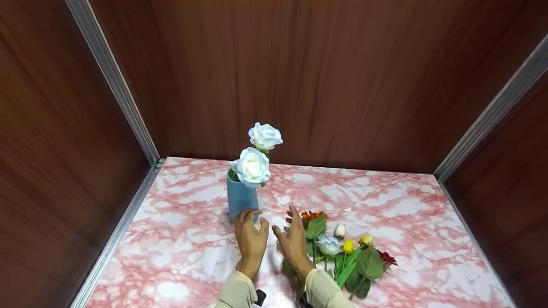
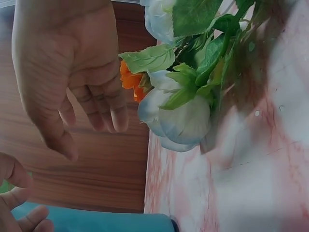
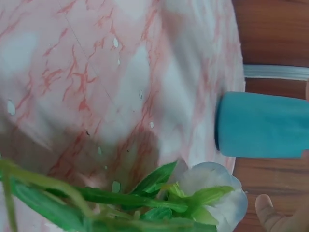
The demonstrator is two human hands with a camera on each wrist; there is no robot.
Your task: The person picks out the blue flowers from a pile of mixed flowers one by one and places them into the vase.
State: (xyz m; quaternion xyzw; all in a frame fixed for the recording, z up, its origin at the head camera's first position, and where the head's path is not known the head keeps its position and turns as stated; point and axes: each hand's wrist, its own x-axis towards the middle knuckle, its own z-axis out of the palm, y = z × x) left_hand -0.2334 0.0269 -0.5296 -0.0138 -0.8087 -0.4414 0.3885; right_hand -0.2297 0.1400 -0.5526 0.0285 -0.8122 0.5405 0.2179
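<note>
The blue vase [image 1: 242,196] stands upright on the surface [image 1: 192,256], its white roses [image 1: 253,167] leaning right. Before it the left hand [image 1: 251,241] holds nothing, thumb and fingers apart; whether it touches the vase I cannot tell. The right hand [image 1: 294,241], fingers spread, empty, is beside the loose flowers [image 1: 329,245]. A left-hand bump might tip the probably top-heavy vase; the right sleeve [image 1: 325,288] could drag stems. The vase looks plain; the flowers are orange, white, yellow and dark red, with green leaves.
</note>
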